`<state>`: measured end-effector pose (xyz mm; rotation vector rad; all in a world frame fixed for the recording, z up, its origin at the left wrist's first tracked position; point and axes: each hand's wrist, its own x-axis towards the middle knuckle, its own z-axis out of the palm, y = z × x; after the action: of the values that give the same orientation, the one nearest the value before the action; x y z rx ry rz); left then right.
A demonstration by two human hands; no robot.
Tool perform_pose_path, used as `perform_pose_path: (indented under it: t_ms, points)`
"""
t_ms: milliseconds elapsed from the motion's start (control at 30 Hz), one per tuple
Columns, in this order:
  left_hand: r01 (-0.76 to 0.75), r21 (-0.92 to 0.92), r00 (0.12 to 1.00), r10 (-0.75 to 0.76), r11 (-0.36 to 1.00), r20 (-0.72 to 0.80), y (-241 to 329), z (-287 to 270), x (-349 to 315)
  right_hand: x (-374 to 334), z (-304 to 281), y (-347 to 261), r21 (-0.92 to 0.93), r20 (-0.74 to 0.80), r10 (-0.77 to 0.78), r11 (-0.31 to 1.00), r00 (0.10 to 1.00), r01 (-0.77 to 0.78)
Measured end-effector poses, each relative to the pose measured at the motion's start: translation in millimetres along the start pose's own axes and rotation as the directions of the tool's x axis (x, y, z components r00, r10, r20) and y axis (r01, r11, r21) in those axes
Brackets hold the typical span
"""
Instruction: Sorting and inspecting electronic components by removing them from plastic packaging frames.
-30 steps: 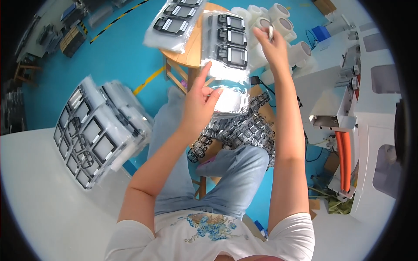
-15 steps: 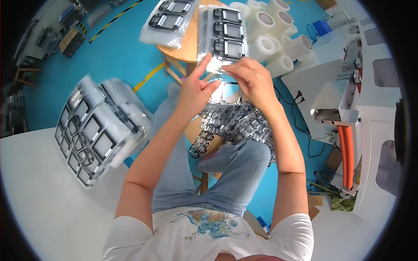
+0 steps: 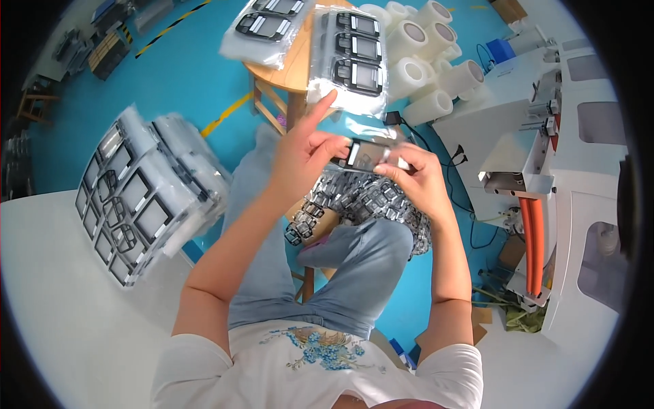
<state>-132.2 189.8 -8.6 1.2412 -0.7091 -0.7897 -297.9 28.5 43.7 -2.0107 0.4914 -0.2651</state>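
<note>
Above my lap, both hands hold a small black-framed clear panel [image 3: 368,156] between them. My left hand [image 3: 300,158] is closed, its thumb and bent fingers at the panel's left end, while the index finger points up and away. My right hand [image 3: 421,178] pinches the panel's right end between thumb and fingers, with a small whitish edge showing there. Just beyond the hands, a clear plastic sheet [image 3: 347,102] with several black-framed panels [image 3: 357,46] in a column lies on a round wooden stool [image 3: 289,76]. Below the hands sits a heap of similar small framed parts [image 3: 378,194].
A second plastic sheet of framed panels [image 3: 262,27] overhangs the stool's left side. White film rolls [image 3: 412,75] stand behind it to the right. Stacked sheets of frames [image 3: 129,198] lie on a white table [image 3: 48,273] at left. A white machine with orange tubes [image 3: 531,245] is at right.
My right hand has moved right and down from the sheet's near edge. The framed panel is now held between both hands, nearer to me and apart from the column on the stool.
</note>
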Motion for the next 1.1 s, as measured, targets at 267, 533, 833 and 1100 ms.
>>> perform_pose_path:
  t_ms: [267,533,833,1100]
  points:
    - [0.044,-0.087,0.992,-0.033,0.995,0.119,-46,0,-12,93,-51,-61,0.218,-0.505,-0.134,0.936,0.852,0.276]
    - [-0.131,0.198,0.975,0.163,0.971,-0.153,-29,19,21,208,-44,38,-0.497,-0.504,-0.269,0.867,0.821,-0.021]
    - [0.018,0.119,0.996,-0.006,0.993,-0.094,-31,0,32,67,-5,6,-0.383,-0.18,-0.397,0.871,0.9,0.308]
    - [0.12,-0.059,0.993,-0.119,0.991,0.024,-19,-3,34,79,17,11,-0.493,-0.009,-0.547,0.73,0.837,0.473]
